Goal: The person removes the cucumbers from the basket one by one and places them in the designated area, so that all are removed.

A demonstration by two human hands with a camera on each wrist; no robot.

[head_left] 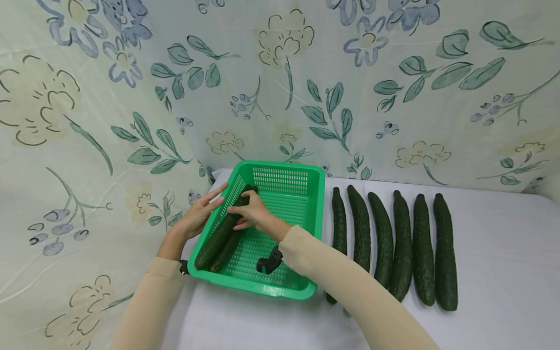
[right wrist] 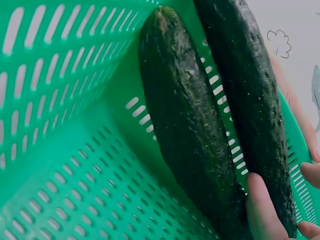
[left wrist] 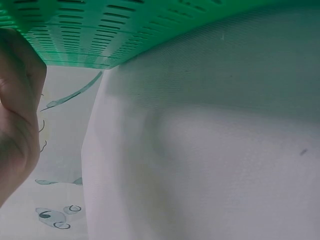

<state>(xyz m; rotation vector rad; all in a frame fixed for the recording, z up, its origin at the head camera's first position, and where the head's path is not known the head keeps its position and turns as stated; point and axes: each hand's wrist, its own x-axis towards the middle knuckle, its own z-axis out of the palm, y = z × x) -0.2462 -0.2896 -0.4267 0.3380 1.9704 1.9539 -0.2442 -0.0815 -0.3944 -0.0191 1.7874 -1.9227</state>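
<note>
A green plastic basket [head_left: 284,290] with slotted walls stands on the white cloth. Two dark green cucumbers lie lengthwise along its left side. My right hand [head_left: 257,214] reaches inside and grips the outer cucumber [right wrist: 250,95], thumb on one side and fingers on the other. Beside it, the inner cucumber [right wrist: 177,95] rests against the basket floor, partly hidden under the hand in the head view. From outside, my left hand [head_left: 198,216] touches the basket's left wall near the rim, its fingers extended. The left wrist view shows only part of this hand, below the basket wall.
Several cucumbers [head_left: 423,253] lie side by side in a row right of the basket; my right sleeve [head_left: 341,277] crosses over the nearer ends of some. Flower-patterned cloth [head_left: 271,87] hangs behind and to the left. A black wrist camera [head_left: 270,261] hangs over the basket floor.
</note>
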